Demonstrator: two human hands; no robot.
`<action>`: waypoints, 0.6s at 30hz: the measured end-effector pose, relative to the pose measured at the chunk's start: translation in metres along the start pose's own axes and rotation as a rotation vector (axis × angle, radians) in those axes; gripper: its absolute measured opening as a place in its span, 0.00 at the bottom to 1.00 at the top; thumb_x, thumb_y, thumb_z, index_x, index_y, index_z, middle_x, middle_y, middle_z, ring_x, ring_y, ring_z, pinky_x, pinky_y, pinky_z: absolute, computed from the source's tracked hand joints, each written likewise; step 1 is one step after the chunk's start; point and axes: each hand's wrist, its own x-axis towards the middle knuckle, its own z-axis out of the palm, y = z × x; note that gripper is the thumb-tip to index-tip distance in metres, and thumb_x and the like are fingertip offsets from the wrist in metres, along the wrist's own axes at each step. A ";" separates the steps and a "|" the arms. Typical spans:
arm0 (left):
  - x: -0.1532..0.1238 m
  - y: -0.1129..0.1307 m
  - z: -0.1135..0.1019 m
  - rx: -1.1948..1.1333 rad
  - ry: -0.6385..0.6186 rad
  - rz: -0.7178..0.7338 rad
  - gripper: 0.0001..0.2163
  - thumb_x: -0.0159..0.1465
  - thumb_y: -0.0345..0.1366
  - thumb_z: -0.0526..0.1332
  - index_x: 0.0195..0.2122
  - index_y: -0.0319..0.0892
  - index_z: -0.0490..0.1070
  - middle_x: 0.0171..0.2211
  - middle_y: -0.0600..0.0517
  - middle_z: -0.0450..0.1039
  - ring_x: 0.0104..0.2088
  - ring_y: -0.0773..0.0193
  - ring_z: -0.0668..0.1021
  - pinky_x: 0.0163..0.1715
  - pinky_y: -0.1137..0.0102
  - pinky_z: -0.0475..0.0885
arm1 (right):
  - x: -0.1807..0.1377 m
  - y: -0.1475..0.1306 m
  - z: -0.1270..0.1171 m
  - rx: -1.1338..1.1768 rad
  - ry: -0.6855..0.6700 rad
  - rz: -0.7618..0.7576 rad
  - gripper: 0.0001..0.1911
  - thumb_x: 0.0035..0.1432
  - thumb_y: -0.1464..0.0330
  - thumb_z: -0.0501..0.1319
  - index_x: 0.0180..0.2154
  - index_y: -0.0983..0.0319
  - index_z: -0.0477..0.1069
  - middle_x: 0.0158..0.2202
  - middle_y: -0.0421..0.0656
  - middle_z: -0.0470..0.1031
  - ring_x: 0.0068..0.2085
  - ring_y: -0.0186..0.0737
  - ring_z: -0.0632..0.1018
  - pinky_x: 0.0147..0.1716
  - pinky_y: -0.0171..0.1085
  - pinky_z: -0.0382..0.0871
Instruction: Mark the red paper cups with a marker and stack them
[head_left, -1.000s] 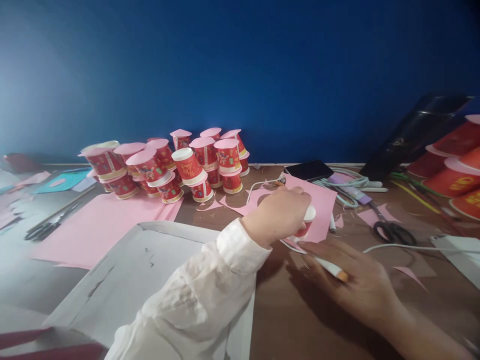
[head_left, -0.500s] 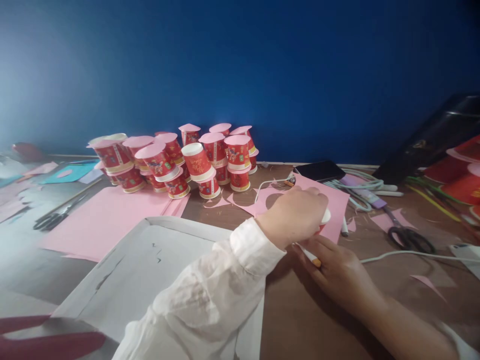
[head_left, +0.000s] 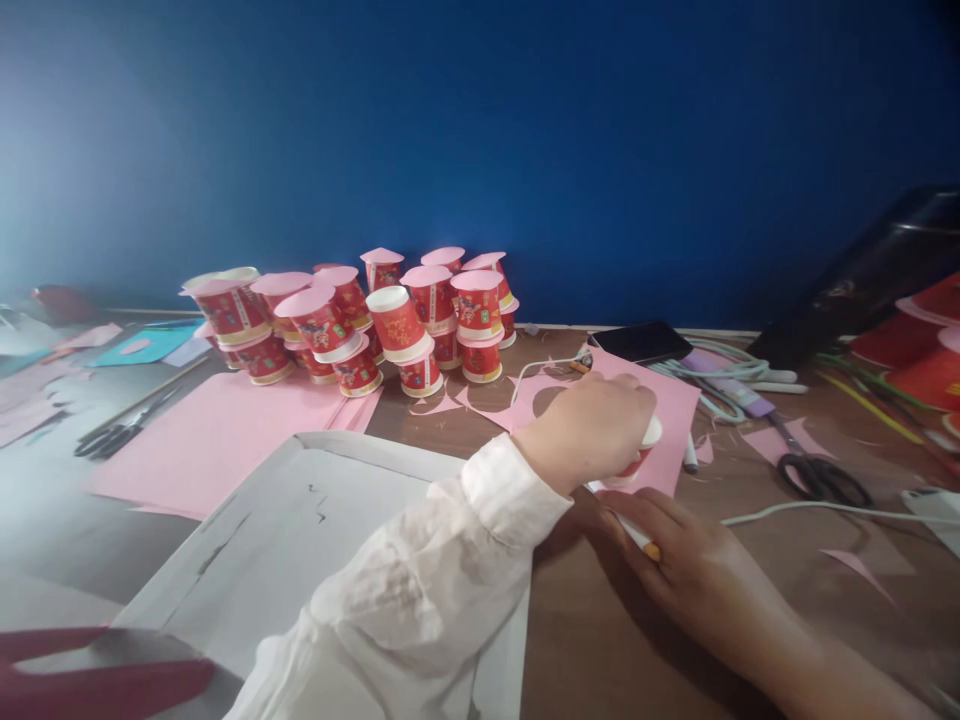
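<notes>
Stacked cups (head_left: 360, 325) are standing at the bench (head_left: 570, 640) rear. The left hand (head_left: 592, 428) is closing its fingers round a small red paper cup (head_left: 637, 452) on pink paper (head_left: 671, 405). The right hand (head_left: 694, 565) is pinching a white pen (head_left: 634, 530). The cup looks light and crushable; gripping its sidewall gently seems advisable.

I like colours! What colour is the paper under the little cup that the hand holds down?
Pink. The paper sheet under the cup shows best in the head view.
</notes>
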 end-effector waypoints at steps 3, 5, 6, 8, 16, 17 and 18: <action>0.000 0.000 0.001 0.006 0.004 0.017 0.11 0.65 0.32 0.61 0.48 0.34 0.74 0.47 0.42 0.76 0.43 0.52 0.79 0.42 0.63 0.73 | -0.005 0.001 -0.004 0.001 0.000 0.006 0.14 0.73 0.62 0.52 0.47 0.58 0.75 0.34 0.43 0.78 0.27 0.39 0.79 0.24 0.37 0.72; 0.000 0.000 0.001 0.006 0.009 0.028 0.11 0.66 0.32 0.61 0.48 0.34 0.74 0.46 0.41 0.76 0.42 0.53 0.79 0.43 0.64 0.73 | -0.010 0.002 -0.007 -0.001 0.004 0.010 0.14 0.73 0.62 0.52 0.47 0.58 0.76 0.34 0.43 0.79 0.26 0.39 0.79 0.23 0.37 0.71; 0.000 0.000 0.001 0.005 0.012 0.034 0.11 0.66 0.32 0.61 0.47 0.34 0.74 0.46 0.41 0.76 0.42 0.54 0.79 0.44 0.64 0.73 | -0.013 0.003 -0.009 -0.002 -0.002 0.017 0.15 0.73 0.62 0.52 0.47 0.57 0.76 0.36 0.43 0.79 0.27 0.39 0.79 0.24 0.37 0.72; 0.000 -0.001 0.002 0.007 0.020 0.040 0.10 0.66 0.31 0.60 0.47 0.34 0.74 0.46 0.40 0.76 0.41 0.54 0.79 0.45 0.64 0.72 | -0.021 0.005 -0.013 -0.005 -0.021 0.041 0.15 0.72 0.63 0.53 0.47 0.57 0.77 0.39 0.44 0.81 0.30 0.39 0.81 0.28 0.36 0.75; 0.001 -0.001 0.003 0.009 0.014 0.035 0.11 0.66 0.31 0.60 0.48 0.33 0.74 0.47 0.40 0.76 0.42 0.53 0.79 0.43 0.64 0.72 | -0.038 0.013 -0.021 0.028 -0.012 0.133 0.14 0.71 0.60 0.56 0.48 0.56 0.78 0.42 0.42 0.81 0.37 0.40 0.82 0.35 0.36 0.78; 0.001 -0.001 0.003 0.012 0.007 0.029 0.11 0.66 0.31 0.60 0.48 0.34 0.74 0.47 0.40 0.76 0.43 0.53 0.79 0.43 0.63 0.72 | -0.038 0.013 -0.022 0.035 0.007 0.153 0.13 0.71 0.59 0.57 0.48 0.55 0.78 0.42 0.41 0.81 0.37 0.40 0.83 0.37 0.36 0.78; 0.001 -0.001 0.003 0.016 0.002 0.021 0.11 0.66 0.31 0.60 0.48 0.34 0.74 0.47 0.40 0.76 0.43 0.52 0.79 0.42 0.63 0.72 | -0.039 0.014 -0.023 0.037 0.031 0.171 0.13 0.71 0.59 0.57 0.48 0.54 0.78 0.41 0.41 0.81 0.37 0.41 0.83 0.38 0.36 0.78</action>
